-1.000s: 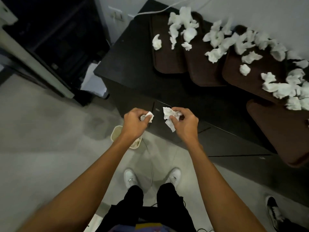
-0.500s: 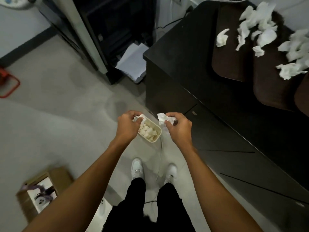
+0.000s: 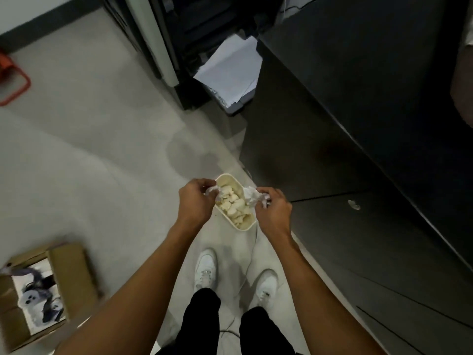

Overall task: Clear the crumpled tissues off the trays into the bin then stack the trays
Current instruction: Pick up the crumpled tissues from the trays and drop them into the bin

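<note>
Left hand (image 3: 195,203): fingers curled, pinching a small tissue wad (image 3: 212,191) right over the left rim of the bin (image 3: 225,178)
Right hand (image 3: 272,213): curled too, gripping a bigger tissue (image 3: 252,196) over the bin's right side
Bin: cream tub on the floor (image 3: 102,149), just beside the dark counter (image 3: 358,111), pretty full of crumpled tissues (image 3: 235,207)
Tray (image 3: 463,80): only a brown sliver shows, far right on the counter
Shoes (image 3: 204,267): white, just near of the bin
Box (image 3: 58,272): cardboard, near left on the floor

Two hands (image 3: 195,204) (image 3: 275,213), two held tissues (image 3: 212,191) (image 3: 253,197), one bin (image 3: 226,176).
</note>
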A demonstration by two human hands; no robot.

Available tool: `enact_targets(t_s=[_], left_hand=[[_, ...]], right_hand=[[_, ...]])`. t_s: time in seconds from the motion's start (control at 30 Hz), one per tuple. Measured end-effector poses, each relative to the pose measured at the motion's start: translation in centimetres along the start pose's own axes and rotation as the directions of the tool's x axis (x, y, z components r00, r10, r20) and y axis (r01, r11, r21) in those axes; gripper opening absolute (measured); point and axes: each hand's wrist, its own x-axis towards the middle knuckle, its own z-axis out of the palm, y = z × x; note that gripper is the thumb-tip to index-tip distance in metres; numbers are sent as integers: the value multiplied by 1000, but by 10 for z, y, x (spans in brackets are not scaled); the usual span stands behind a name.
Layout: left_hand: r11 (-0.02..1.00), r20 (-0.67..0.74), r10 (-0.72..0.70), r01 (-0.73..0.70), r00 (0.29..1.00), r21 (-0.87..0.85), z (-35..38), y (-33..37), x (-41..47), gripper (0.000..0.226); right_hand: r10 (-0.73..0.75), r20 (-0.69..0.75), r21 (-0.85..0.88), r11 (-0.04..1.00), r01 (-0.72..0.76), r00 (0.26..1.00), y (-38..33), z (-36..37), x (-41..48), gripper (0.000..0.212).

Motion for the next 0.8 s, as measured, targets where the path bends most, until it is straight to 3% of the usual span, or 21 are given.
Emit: enact_targets(t_s=[0.33, 0.47, 0.5, 0.63, 0.8], left_hand=[[999, -37, -8, 10, 999, 43, 44, -92, 70, 15], [998, -43, 0, 3, 999, 62, 48, -114, 85, 15], [998, -40, -1, 4, 999, 66, 49, -120, 88, 16], [997, -35, -5, 8, 999, 82, 55, -135, 94, 14], [995, -33, -7, 10, 999, 100, 70, -144, 96, 15]], right_hand=[[-15, 44, -124, 992, 20, 999, 85, 132, 94, 27], [16, 258, -345, 936, 77, 966, 116, 173, 117, 61], [61, 287, -340, 940, 42, 956, 123, 178, 120, 65], [154, 214, -353, 933, -71, 965, 145, 173, 127, 50], [170, 217, -438, 897, -60, 961, 173, 158, 123, 60]])
